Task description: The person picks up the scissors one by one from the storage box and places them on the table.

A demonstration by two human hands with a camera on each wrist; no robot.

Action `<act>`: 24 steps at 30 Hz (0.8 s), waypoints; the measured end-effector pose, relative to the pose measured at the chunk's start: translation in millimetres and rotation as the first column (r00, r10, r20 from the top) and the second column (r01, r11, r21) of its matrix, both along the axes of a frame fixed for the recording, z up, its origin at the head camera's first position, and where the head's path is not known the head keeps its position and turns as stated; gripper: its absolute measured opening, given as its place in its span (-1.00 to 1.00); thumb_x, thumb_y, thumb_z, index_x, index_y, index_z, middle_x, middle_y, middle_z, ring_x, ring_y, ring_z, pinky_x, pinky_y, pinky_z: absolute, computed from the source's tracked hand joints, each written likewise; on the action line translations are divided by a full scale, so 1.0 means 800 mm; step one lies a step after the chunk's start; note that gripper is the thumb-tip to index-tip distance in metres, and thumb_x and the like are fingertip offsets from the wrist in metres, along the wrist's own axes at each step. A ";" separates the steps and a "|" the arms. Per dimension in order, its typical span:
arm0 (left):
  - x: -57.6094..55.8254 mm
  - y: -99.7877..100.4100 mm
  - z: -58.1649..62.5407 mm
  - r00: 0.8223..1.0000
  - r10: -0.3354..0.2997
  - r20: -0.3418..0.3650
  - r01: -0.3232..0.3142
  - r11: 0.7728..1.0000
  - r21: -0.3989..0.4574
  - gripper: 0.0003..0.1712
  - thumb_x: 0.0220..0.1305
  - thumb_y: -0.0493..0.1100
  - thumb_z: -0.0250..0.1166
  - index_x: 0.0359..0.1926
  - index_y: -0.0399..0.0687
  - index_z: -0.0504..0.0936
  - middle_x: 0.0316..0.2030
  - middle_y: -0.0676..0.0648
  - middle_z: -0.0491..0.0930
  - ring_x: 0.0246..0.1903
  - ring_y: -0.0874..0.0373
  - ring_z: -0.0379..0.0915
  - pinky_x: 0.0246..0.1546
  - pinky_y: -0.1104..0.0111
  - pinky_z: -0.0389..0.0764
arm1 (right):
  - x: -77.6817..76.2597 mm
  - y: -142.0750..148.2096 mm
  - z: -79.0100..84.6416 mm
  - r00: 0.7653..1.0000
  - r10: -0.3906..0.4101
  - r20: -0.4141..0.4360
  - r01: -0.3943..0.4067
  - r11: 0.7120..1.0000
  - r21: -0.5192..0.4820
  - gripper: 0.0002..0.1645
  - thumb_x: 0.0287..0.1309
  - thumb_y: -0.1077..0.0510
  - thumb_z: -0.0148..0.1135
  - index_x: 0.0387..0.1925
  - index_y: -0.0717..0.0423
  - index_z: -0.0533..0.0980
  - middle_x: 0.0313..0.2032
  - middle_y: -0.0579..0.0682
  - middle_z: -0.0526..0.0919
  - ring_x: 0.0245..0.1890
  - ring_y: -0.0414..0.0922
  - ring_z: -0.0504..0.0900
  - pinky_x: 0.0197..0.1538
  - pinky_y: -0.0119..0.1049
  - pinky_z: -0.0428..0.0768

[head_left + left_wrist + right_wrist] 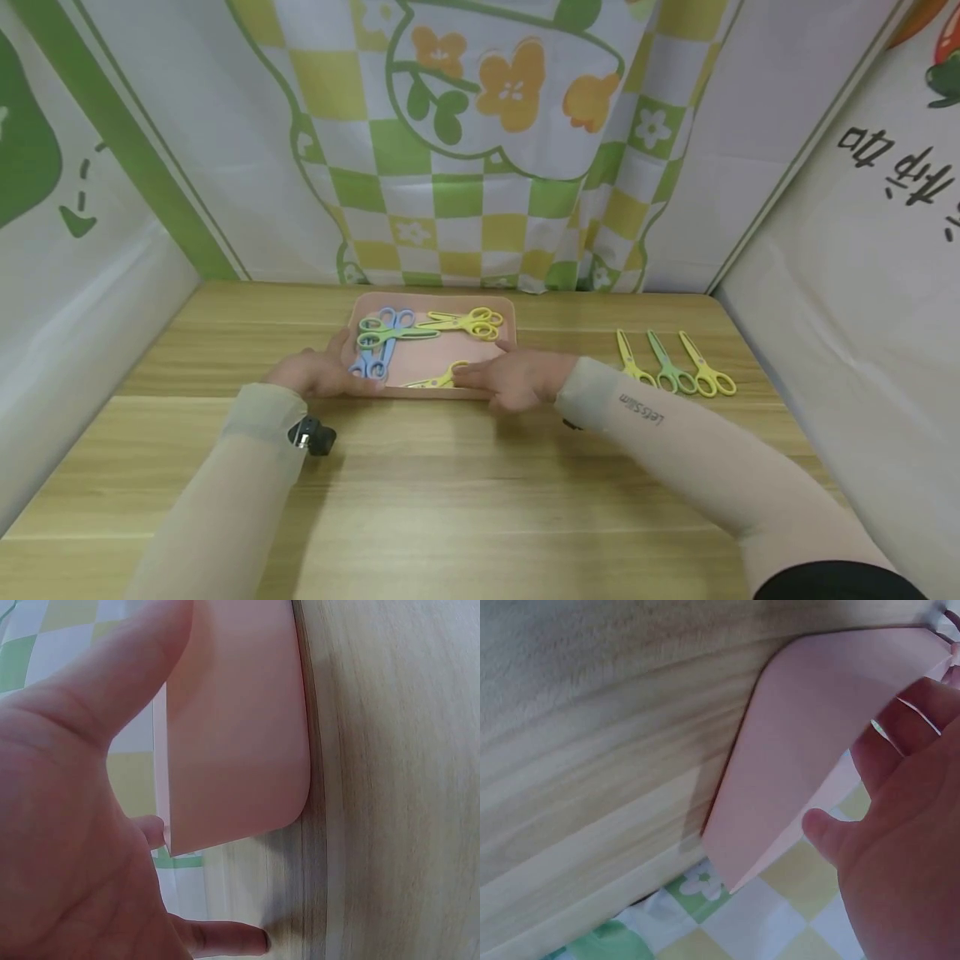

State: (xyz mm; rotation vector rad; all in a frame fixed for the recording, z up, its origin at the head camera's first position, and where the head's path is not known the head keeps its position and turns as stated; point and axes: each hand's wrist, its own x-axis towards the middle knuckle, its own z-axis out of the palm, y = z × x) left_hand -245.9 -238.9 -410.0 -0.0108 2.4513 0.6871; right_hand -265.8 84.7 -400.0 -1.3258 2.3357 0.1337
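A pink tray (405,392) holds several scissors. My left hand (321,372) rests against its left front corner. In the left wrist view the thumb (142,656) lies across the front wall, and another finger (225,938) stretches past the corner. My right hand (517,377) reaches over the front right rim, fingers extended at the handles of yellow scissors (435,382) and partly covering them. In the right wrist view its thumb (825,829) stands apart from the fingers. Farther back in the tray lie more yellow scissors (465,323), green scissors (397,334) and blue scissors (389,350).
On the wooden table (450,500), right of the tray, three scissors lie in a row: yellow scissors (628,354), green scissors (667,362) and yellow scissors (701,362). My right forearm passes just in front of them. A checked curtain (480,200) hangs behind the table.
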 end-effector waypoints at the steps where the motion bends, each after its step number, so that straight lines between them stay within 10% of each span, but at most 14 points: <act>1: 0.001 0.001 0.003 1.000 0.000 -0.002 0.000 1.000 -0.002 0.65 -0.12 0.58 0.37 0.53 -0.09 -0.56 0.36 -0.73 -0.33 0.36 -0.60 -0.34 0.25 -0.40 -0.09 | 0.000 -0.001 -0.001 1.000 -0.016 0.014 0.016 1.000 0.002 -0.14 0.27 0.08 0.00 0.58 -0.08 0.02 0.54 -0.15 0.00 0.48 -0.18 0.01 0.45 0.14 -0.28; 19: 0.005 0.004 0.008 1.000 0.019 -0.002 -0.019 1.000 0.020 0.56 0.03 0.47 0.38 0.53 -0.14 -0.54 0.35 -0.74 -0.37 0.35 -0.62 -0.38 0.24 -0.41 -0.11 | -0.010 -0.005 0.001 0.993 -0.117 -0.007 0.117 0.991 0.064 -0.39 0.52 -0.15 -0.21 0.49 -0.17 0.26 0.53 -0.10 0.07 0.48 -0.13 0.05 0.42 0.25 -0.14; 24: 0.003 0.001 0.004 1.000 0.019 0.006 -0.019 1.000 0.011 0.60 -0.03 0.52 0.37 0.53 -0.10 -0.56 0.36 -0.73 -0.38 0.36 -0.61 -0.38 0.25 -0.41 -0.12 | -0.014 -0.021 0.003 0.985 -0.167 0.032 0.164 0.983 0.086 -0.59 0.51 -0.11 -0.18 0.14 -0.12 0.49 0.51 -0.07 0.11 0.46 -0.09 0.13 0.41 0.16 0.02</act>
